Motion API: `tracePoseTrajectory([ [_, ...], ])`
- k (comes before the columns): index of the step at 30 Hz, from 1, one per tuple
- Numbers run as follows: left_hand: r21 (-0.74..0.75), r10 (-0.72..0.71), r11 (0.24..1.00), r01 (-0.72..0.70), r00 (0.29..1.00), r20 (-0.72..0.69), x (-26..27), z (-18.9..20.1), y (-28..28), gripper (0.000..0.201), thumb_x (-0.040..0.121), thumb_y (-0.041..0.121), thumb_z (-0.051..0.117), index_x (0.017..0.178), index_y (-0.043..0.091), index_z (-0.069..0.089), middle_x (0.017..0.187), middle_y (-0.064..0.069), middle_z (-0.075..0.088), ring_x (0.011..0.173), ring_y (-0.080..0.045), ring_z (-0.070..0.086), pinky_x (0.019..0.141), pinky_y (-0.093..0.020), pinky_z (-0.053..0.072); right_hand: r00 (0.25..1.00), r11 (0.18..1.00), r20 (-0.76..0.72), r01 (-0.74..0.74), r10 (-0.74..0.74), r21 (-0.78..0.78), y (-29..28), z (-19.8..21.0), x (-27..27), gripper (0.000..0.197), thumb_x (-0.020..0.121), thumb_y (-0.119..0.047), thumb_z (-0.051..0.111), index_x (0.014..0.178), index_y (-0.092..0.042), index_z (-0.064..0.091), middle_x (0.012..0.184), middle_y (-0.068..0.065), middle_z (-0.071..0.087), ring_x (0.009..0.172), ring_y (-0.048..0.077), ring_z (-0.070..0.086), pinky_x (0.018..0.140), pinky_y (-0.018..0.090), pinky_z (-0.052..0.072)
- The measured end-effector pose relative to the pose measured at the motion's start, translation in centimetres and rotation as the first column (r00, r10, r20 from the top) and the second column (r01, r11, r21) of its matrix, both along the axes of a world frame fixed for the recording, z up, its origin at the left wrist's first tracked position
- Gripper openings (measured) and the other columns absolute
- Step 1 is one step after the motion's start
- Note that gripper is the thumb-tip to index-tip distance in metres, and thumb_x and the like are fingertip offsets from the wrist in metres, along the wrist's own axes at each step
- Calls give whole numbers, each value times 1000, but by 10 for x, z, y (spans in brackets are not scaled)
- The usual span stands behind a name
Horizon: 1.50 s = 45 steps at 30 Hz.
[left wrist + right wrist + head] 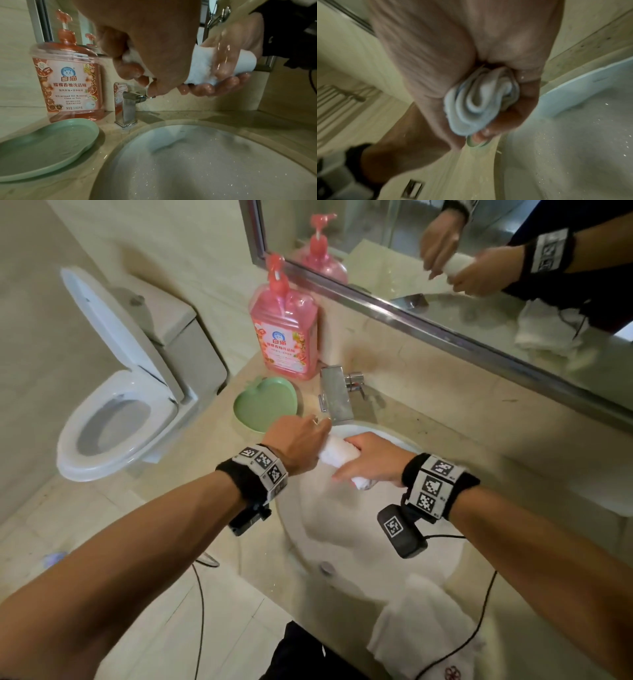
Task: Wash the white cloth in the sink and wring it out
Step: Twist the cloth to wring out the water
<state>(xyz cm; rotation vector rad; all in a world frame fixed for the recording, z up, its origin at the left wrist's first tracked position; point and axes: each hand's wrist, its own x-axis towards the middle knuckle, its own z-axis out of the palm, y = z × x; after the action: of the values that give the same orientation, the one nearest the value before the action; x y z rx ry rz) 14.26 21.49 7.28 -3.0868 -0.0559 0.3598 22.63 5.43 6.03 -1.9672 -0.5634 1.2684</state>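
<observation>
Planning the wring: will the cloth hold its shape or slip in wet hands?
Probably floppy: the cloth is rolled only because both hands grip it. Likely heavy with water. Wet fingers may slip, though the terry looks grippy.

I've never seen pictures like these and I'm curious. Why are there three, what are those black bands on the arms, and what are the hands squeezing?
A person wears three cameras: one on the head, one on each wrist, strapped on with those black bands. The head picture looks down at a bathroom sink. The left hand and right hand each grip one end of a rolled white cloth above the sink. On the counter stand a pink soap bottle, a green dish and the tap. Another towel hangs over the counter's near edge.
</observation>
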Motion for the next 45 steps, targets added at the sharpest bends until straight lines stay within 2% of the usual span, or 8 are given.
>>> tracePoseTrajectory([
  [7, -63, 84, 993, -102, 965, -248, 10, -6, -7, 33, 78, 20, 60, 111, 18, 66, 91, -5, 68, 79, -28, 67, 67, -33, 56, 700, 929, 614, -218, 363, -300, 9, -22, -3, 30, 75, -44, 71, 77, -21, 52, 77, -5, 58, 72, 22, 56, 59, 28, 40],
  [13, -278, 133, 924, -262, 903, -409, 5, -50, -22, 28, 83, 27, 62, 105, 11, 67, 103, -9, 70, 94, -29, 67, 74, -31, 52, 480, 852, 705, -308, 523, -423, -4, -53, -6, 19, 84, -32, 61, 93, -15, 64, 92, 12, 69, 82, 35, 63, 64, 33, 37],
  [20, -473, 130, 756, -453, 812, -570, 1, -89, -35, 10, 77, 22, 66, 74, 12, 62, 79, -7, 66, 61, -20, 59, 55, -25, 43, 367, 817, 732, -324, 574, -478, -16, -75, -5, 24, 82, -29, 65, 101, -15, 60, 90, 11, 69, 78, 33, 66, 59, 33, 35],
  [26, -538, 174, 611, -581, 761, -625, 6, -74, -27, 32, 69, 30, 75, 94, 16, 61, 94, -7, 69, 68, -23, 69, 73, -35, 57, 478, 886, 754, -341, 451, -314, -16, -63, 4, 40, 82, -36, 70, 118, -26, 58, 103, 0, 63, 87, 29, 63, 67, 32, 33],
  [32, -355, 160, 926, -128, 985, 61, -13, -42, -21, 69, 77, 39, 76, 136, 25, 44, 134, -3, 48, 118, -26, 50, 89, -42, 52, 934, 988, 330, -99, 135, -122, -10, -33, 20, 28, 73, -34, 84, 81, -17, 63, 72, -6, 63, 70, 18, 61, 58, 25, 43],
  [35, -197, 18, 980, 9, 991, 134, -20, -31, -21, 81, 73, 31, 78, 142, 19, 37, 141, -8, 41, 126, -29, 40, 96, -43, 49, 999, 1000, -49, 12, -13, -20, -8, -16, 20, 21, 74, -21, 84, 82, -9, 68, 62, 3, 65, 55, 17, 61, 51, 28, 51],
  [41, -59, -31, 997, 48, 962, 271, 2, -3, -13, 39, 75, 22, 73, 108, 9, 57, 103, -11, 54, 74, -27, 57, 47, -32, 34, 953, 998, -300, -28, 43, 53, -1, 10, 14, 36, 73, -21, 87, 98, -6, 66, 77, 5, 62, 60, 12, 55, 46, 25, 41],
  [45, -74, -166, 979, 192, 949, 269, 8, 5, -6, 20, 85, 18, 44, 98, 6, 53, 79, -9, 57, 50, -26, 52, 44, -23, 16, 977, 999, -209, -49, 52, 21, -7, 16, 7, 29, 76, -14, 87, 95, -12, 65, 77, 2, 67, 65, 14, 65, 53, 27, 48],
])
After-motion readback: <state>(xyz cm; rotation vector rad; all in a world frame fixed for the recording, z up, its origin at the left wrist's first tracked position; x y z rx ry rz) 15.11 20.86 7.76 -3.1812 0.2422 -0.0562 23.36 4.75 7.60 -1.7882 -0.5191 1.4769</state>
